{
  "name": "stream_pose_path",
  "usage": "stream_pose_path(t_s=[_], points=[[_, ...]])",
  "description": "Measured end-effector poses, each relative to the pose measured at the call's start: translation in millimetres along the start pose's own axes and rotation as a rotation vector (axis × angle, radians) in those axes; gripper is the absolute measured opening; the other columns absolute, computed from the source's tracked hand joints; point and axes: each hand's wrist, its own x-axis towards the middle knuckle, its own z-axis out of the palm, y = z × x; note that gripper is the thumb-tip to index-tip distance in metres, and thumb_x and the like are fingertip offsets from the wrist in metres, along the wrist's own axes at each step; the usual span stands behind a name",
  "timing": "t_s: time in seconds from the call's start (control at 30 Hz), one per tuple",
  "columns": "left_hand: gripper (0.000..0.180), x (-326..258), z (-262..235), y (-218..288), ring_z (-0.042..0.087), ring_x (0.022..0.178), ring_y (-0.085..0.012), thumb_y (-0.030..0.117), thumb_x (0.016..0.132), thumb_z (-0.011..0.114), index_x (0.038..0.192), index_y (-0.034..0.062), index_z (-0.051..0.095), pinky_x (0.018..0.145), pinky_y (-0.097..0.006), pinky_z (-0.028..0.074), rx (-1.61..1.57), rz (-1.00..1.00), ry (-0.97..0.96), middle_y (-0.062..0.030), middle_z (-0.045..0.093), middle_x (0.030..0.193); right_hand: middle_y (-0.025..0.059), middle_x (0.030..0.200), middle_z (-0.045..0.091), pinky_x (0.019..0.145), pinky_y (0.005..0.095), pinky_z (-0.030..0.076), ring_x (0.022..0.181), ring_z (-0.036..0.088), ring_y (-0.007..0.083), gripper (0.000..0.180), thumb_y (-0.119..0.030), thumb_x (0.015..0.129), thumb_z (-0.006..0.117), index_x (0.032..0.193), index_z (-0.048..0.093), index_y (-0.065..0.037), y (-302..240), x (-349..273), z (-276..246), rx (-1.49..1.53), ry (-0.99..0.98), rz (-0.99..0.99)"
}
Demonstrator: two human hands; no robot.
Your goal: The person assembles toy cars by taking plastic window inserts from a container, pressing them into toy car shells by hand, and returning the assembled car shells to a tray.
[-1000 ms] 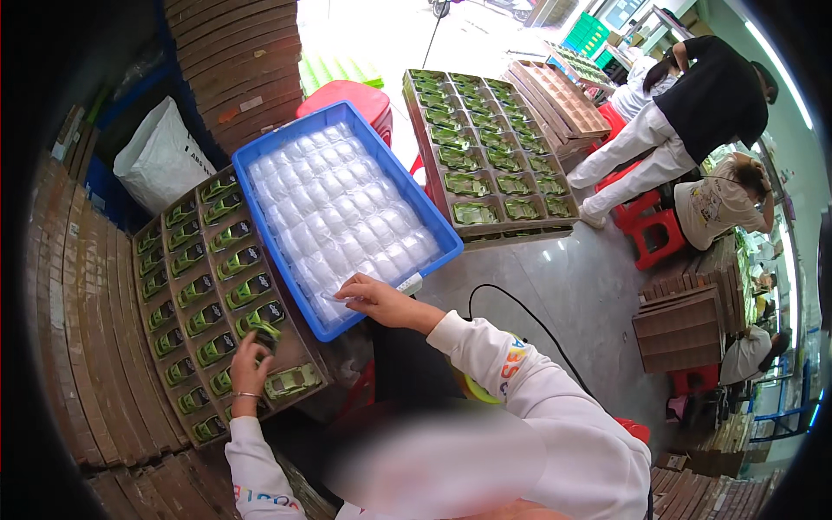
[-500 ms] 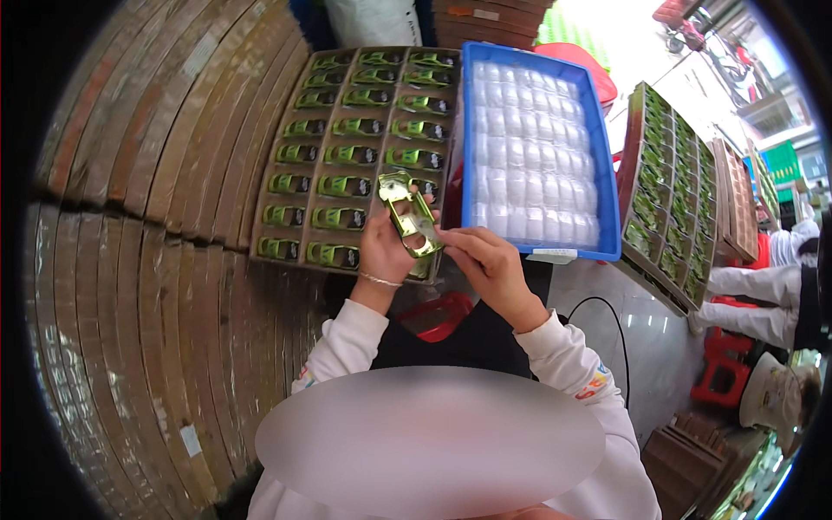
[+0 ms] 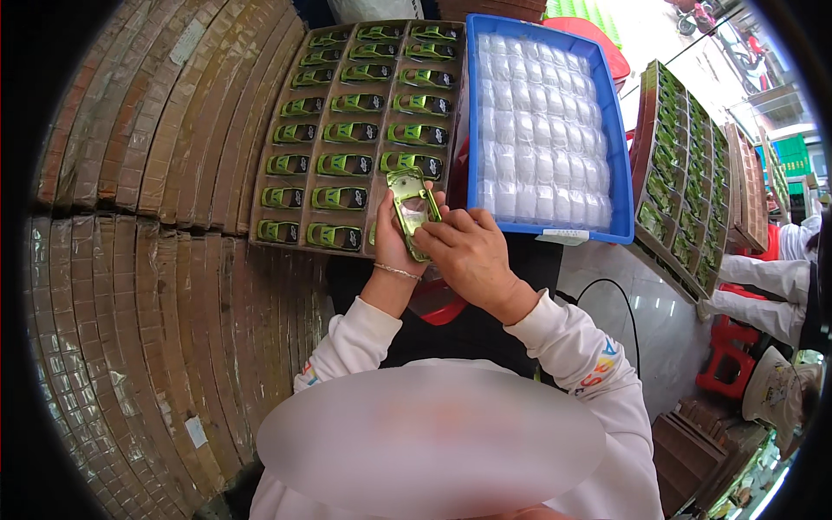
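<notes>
My left hand [image 3: 395,238] is closed around a shiny green toy car body shell [image 3: 405,185], its hollow inside facing up and its far end pointing away from me. Over the near end of the shell bends my right hand [image 3: 475,256], fingers bunched and fingertips pressed against it; whether a small part lies under them is hidden. Just beyond my hands stands a divided brown tray [image 3: 257,208] with rows of green toy car bodies with black tops [image 3: 338,198]. To its right, a blue plastic bin [image 3: 617,156] holds rows of white, translucent-wrapped pieces [image 3: 542,130].
Stacked brown cardboard trays [image 3: 130,286] wall off the left side. Farther right is another tray of green parts [image 3: 685,173]. A red stool [image 3: 728,355] and a black cable [image 3: 628,316] are on the grey floor. Another person's white-clad legs [image 3: 763,295] show at the right edge.
My right hand has moved in from beside the shell's near end, its fingers now bent over it. Both hands and the shell sit slightly lower relative to the tray; the whole view has shifted.
</notes>
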Motion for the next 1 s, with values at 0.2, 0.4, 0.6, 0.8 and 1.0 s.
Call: stream_pose_path(t_s=[0.2,0.4,0.6,0.8,1.0], points=[[0.057,-0.5,-0.3,2.0,0.066,0.09,-0.0299,0.048,0.097,0.034,0.121,0.0009,0.056,0.084,-0.041,0.054,-0.003,0.002,0.017,-0.0165,0.066,0.105,-0.0042,0.1,0.065,0.083,0.0318,0.041,0.093,0.056,0.0153,0.025,-0.017,0.072,0.065,0.097,0.066,-0.015,-0.5,0.9,1.0,-0.048,-0.045,-0.051],[0.056,2.6,-2.0,0.8,0.066,0.089,-0.0297,0.048,0.097,0.034,0.12,0.0009,0.056,0.083,-0.041,0.054,0.029,0.004,0.046,-0.016,0.067,0.105,-0.0041,0.1,0.064,0.082,0.0317,0.04,0.093,0.055,0.0151,0.024,-0.017,0.072,0.064,0.097,0.066,-0.015,2.8,0.9,1.1,-0.06,-0.061,-0.063],[0.056,0.8,4.5,0.6,0.066,0.089,-0.0298,0.048,0.097,0.033,0.119,0.0019,0.057,0.083,-0.041,0.054,0.005,0.012,0.052,-0.0158,0.067,0.104,-0.0041,0.101,0.064,0.082,0.0316,0.04,0.096,0.055,0.0153,0.026,-0.017,0.073,0.064,0.098,0.066,-0.015,3.0,1.2,0.7,-0.091,-0.028,-0.064],[0.057,2.9,6.9,-2.2,0.065,0.095,-0.0299,0.047,0.101,0.027,0.12,0.0019,0.056,0.088,-0.041,0.053,0.218,0.08,0.072,-0.0163,0.066,0.11,-0.0038,0.09,0.061,0.081,0.0306,0.038,0.093,0.052,0.017,0.013,-0.017,0.074,0.061,0.087,0.063,-0.015,10.5,8.1,9.7,-0.145,-0.174,-0.088],[0.048,-2.8,14.3,-2.8,0.065,0.094,-0.0242,0.04,0.101,0.033,0.119,0.0021,0.056,0.087,-0.037,0.052,0.321,0.089,0.101,-0.0136,0.065,0.108,-0.0015,0.084,0.062,0.079,0.0303,0.037,0.092,0.052,0.018,0.011,-0.016,0.075,0.061,0.086,0.063,-0.013,14.5,9.2,20.9,-0.139,-0.274,-0.131]])
